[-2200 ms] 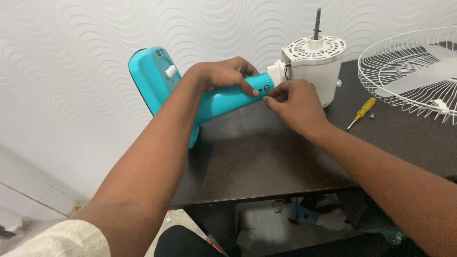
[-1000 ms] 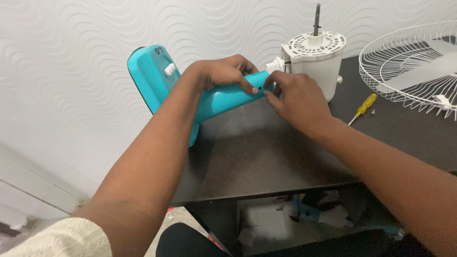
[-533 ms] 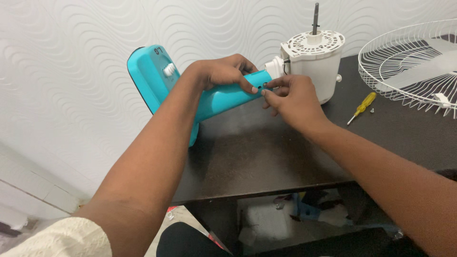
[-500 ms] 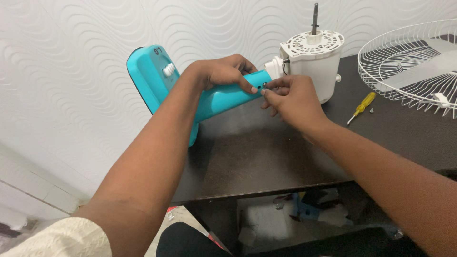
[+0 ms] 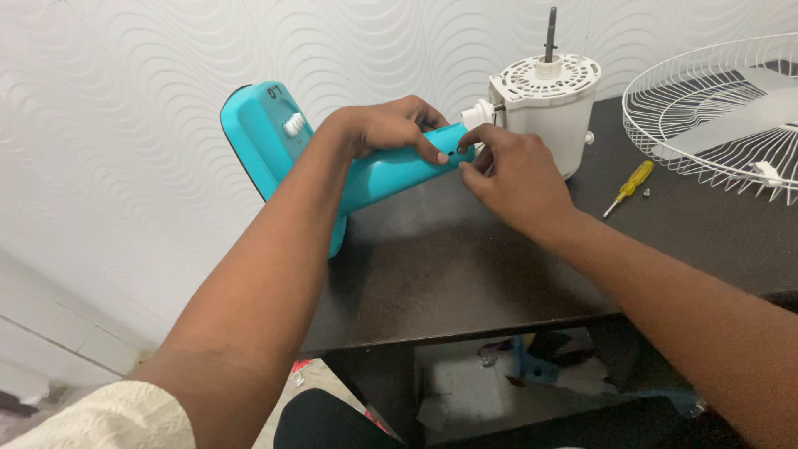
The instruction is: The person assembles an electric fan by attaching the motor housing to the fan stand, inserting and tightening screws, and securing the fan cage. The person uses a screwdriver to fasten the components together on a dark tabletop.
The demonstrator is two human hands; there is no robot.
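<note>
bench (image 5: 465, 274): dark, carries the parts | fan stand (image 5: 374, 170): turquoise, tipped on its side, neck meeting white motor housing (image 5: 549, 112) | left hand (image 5: 386, 129): wrapped around the neck, steadying it | right hand (image 5: 511, 179): fingertips pinched at the neck's small hole, shifted slightly upward versus half a second ago | screwdriver (image 5: 628, 187): yellow, lying unused

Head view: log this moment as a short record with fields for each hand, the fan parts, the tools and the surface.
left hand: grips the teal stand near its top end
right hand: fingertips at the stand's tip, by a small hole
motor: white, shaft up, joined to the stand
screwdriver: yellow handle, lying on the table
grille: white wire, at right
</note>
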